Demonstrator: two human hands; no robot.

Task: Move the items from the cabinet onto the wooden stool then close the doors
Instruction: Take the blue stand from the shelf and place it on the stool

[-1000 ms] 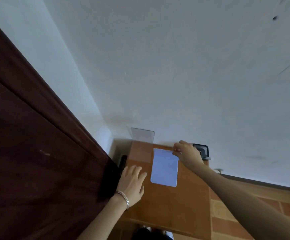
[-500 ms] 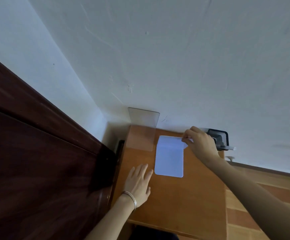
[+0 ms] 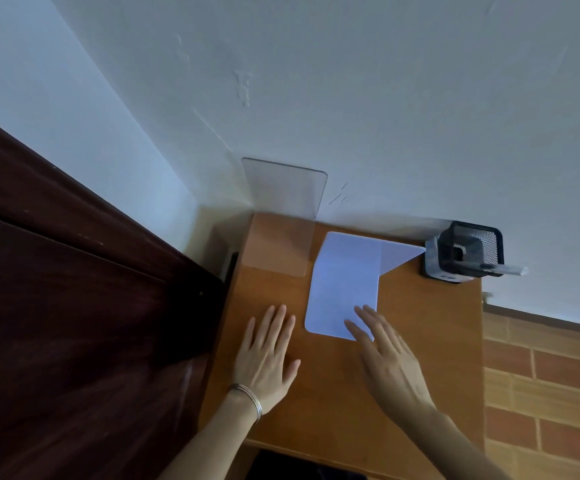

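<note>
Beside the dark brown wooden cabinet door, the left hand lies flat, fingers straight, on the orange-brown wooden stool. A clear plastic L-shaped bookend stands beyond it. The right hand, fingers spread, rests on the near corner of a white L-shaped bookend. A black mesh pen holder sits at the stool's far right corner.

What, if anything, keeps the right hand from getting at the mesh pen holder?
Likely nothing, so yes. The right hand lies open at the near corner of the white bookend, and bare stool top runs from it to the mesh pen holder.
</note>
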